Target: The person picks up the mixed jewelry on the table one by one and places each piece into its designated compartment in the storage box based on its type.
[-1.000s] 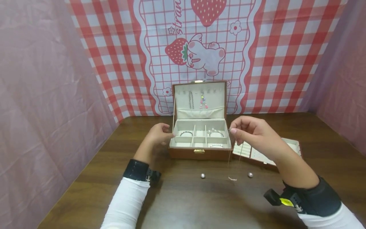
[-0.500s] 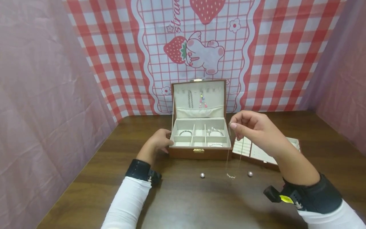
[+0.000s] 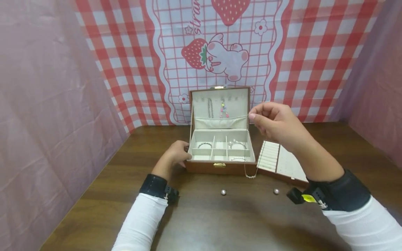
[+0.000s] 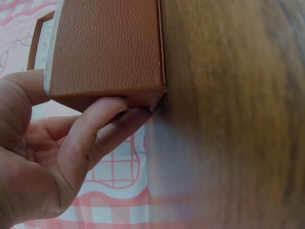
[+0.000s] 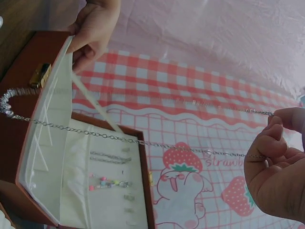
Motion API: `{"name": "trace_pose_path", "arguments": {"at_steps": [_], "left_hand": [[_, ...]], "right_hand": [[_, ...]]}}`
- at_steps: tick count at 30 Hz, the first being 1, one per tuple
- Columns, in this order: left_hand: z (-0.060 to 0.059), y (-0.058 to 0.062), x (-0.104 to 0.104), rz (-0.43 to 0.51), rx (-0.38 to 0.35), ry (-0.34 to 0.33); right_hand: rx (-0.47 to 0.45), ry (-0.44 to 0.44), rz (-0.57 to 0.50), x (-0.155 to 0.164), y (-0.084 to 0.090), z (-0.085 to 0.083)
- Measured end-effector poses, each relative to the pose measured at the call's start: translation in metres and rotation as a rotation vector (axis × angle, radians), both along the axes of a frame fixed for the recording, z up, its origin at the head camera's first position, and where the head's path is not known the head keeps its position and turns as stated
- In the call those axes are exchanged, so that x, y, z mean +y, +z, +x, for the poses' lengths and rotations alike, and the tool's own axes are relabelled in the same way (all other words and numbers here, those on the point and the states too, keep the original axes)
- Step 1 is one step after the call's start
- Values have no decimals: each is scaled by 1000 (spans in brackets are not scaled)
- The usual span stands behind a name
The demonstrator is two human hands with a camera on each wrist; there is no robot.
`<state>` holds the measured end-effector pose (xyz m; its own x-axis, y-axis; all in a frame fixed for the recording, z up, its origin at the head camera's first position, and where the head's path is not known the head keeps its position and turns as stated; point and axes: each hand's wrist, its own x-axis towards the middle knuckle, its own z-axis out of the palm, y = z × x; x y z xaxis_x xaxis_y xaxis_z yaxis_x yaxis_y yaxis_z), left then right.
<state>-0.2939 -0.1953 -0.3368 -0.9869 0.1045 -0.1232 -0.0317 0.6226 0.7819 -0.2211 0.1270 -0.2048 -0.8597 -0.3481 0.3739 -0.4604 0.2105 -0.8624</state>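
Observation:
My right hand (image 3: 279, 127) pinches a fine silver necklace (image 5: 119, 138) by its ends, thumb against fingertips, raised to the right of the lid. The chain hangs in a long loop, and its beaded pendant bar (image 3: 250, 176) dangles just in front of the jewelry box (image 3: 201, 168), near its right front corner. The box is brown leather with its lid up. At its left end my left hand (image 3: 175, 153) grips the side wall, the thumb over the rim and fingers (image 4: 112, 106) against the outside. Inside the lid hang a silver chain (image 3: 210, 108) and a colourful beaded strand (image 3: 223, 109).
Bracelets lie in the box compartments, one dark (image 3: 205, 145) at left and one with pearls (image 3: 237, 144) at right. A removed tray (image 3: 290, 164) with ring rolls sits to the box's right. Two small round beads (image 3: 223, 192) rest on the table in front.
My right hand has risen and moved slightly left, lifting the necklace so its pendant hangs higher, before the box front. My left hand has come lower and taken hold of the box's left side.

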Motion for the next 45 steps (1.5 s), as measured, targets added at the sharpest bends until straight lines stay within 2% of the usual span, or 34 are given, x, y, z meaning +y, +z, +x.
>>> {"name": "trace_pose_path", "arguments": {"at_steps": [8, 16, 23, 28, 33, 39, 45], "left_hand": [[0, -1, 1, 9, -7, 20], [-2, -2, 0, 11, -11, 31], [-3, -3, -1, 9, -19, 34], [-2, -2, -1, 11, -21, 31], [-2, 0, -1, 19, -26, 33], [-1, 0, -2, 21, -19, 32], [-2, -1, -2, 24, -20, 36]], "right_hand": [[7, -50, -26, -3, 9, -21], [14, -126, 27, -6, 18, -36], [-7, -154, 19, -9, 21, -47], [-15, -135, -26, -10, 20, -57], [19, -124, -72, -13, 16, -67], [27, -157, -126, -20, 14, -77], [51, -216, -102, -25, 10, -88]]}}
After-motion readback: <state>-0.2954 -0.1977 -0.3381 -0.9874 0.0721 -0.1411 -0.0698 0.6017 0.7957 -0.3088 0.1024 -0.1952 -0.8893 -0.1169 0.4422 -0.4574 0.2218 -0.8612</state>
